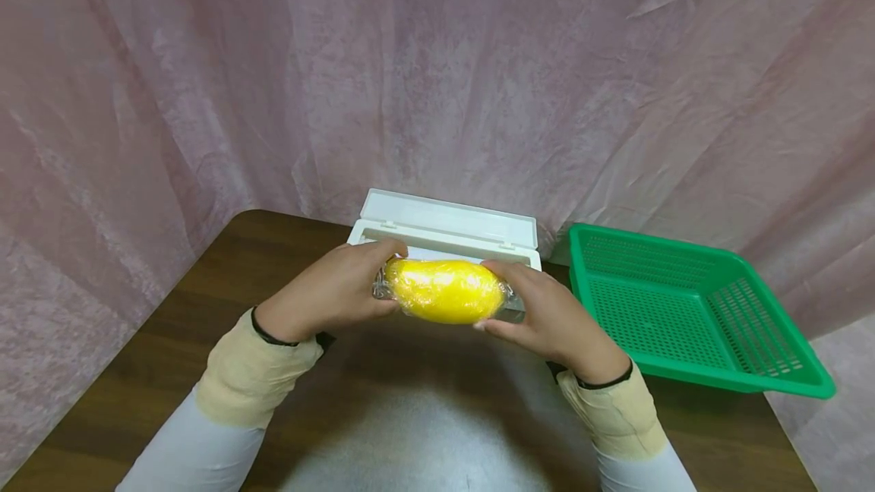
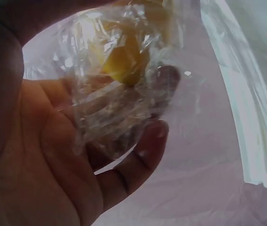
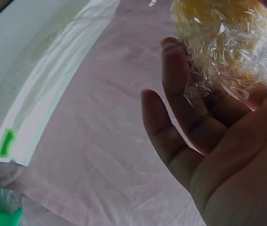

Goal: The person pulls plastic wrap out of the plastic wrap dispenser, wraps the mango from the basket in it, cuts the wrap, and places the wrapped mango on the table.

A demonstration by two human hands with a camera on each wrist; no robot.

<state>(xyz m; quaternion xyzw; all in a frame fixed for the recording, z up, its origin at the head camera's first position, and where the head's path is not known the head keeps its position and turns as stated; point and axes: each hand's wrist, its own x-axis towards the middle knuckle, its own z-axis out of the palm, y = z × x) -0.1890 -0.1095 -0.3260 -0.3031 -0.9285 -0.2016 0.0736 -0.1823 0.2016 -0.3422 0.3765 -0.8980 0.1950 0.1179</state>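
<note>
A smooth, oblong yellow fruit (image 1: pixel 447 291), wrapped in clear cling film, is held up in front of the white box between both hands. My left hand (image 1: pixel 345 283) grips its left end, thumb on the near side and fingers behind. At the right end, my right hand (image 1: pixel 543 310) holds it the same way. Loose, crumpled film (image 2: pixel 114 117) gathers at the left end among the curved fingers in the left wrist view. Bunched film (image 3: pixel 232 61) also covers the end by the right palm.
Behind the fruit stands a long white box (image 1: pixel 355 232), its hinged lid (image 1: pixel 447 220) tipped back, resembling a cling film dispenser. A green perforated basket (image 1: pixel 690 382) sits at the right of the brown wooden table (image 1: pixel 205 310). A pinkish curtain (image 1: pixel 437 82) hangs behind.
</note>
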